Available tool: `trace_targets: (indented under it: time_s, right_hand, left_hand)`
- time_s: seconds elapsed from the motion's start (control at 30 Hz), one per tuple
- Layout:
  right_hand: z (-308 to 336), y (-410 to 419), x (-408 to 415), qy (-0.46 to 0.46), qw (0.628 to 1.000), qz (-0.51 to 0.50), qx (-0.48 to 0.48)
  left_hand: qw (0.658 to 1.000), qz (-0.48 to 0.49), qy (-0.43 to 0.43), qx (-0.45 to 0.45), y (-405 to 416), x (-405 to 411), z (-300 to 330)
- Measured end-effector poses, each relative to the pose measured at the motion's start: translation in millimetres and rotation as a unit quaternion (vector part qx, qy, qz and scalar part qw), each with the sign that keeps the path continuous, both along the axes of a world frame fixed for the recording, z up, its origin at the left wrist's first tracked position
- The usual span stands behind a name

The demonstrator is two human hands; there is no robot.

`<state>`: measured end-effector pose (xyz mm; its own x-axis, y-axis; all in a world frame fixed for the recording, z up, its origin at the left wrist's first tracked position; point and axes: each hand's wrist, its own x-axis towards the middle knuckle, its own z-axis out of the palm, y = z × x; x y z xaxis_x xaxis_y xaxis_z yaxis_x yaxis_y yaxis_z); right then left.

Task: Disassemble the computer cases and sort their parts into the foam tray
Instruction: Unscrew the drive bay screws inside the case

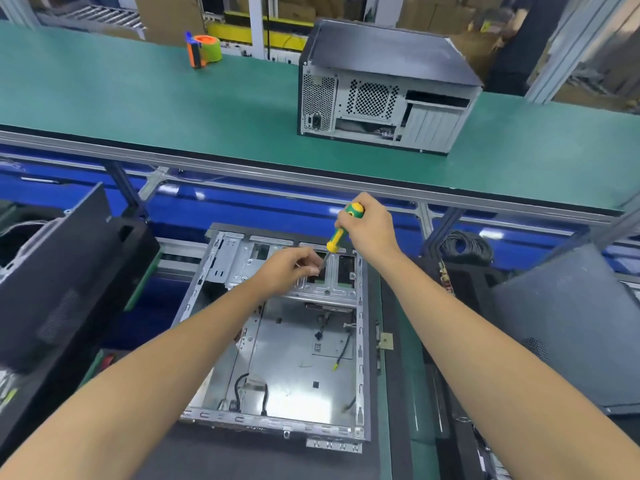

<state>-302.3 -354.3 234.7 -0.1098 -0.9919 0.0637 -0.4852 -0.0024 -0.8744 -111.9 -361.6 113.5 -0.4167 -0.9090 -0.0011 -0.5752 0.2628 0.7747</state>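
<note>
An opened computer case point(277, 341) lies flat at the middle of the bench in front of the person, its long axis running from 6 o'clock up to 12 o'clock, the open side facing up and the drive cage end at the 12 o'clock end. The right hand point(369, 228) has its fingers curled round the handle of a yellow-and-green screwdriver point(341, 233), which tilts from 1 o'clock at the handle down toward 7 o'clock at the tip. The tip meets the drive cage at the case's far end. The left hand point(289, 270) sits just beside it at 9 o'clock, fingertips pinched narrow round the lower shaft near the tip. Loose black cables point(343, 351) lie on the case floor. Well beyond, at 1 o'clock on the green conveyor point(173, 109), a second closed case point(384, 88) stands with its rear panel toward us. An orange-and-green tape dispenser point(203, 49) sits at 11 o'clock on the same belt. Dark panels point(52, 271) lean at 9 o'clock.
</note>
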Motion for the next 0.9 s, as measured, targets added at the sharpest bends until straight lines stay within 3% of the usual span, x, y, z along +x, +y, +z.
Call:
trace_targets:
  time_s: [0.23,0.53,0.83,0.9]
  right_hand:
    - [-5,-8,22,0.068,0.996,0.051,0.011]
    - [-7,-20,36,0.151,0.985,0.074,0.028]
    - [-11,-25,43,0.226,0.969,0.097,0.025]
    - [-8,-24,44,0.28,0.953,0.11,0.012]
  left_hand:
    - [1.0,-0.022,-0.02,-0.005,-1,14,-15]
    - [0.999,-0.025,0.022,0.02,1,19,-21]
    - [0.999,-0.049,-0.015,-0.004,0,21,-22]
    - [0.998,-0.056,-0.02,-0.01,0,21,-21]
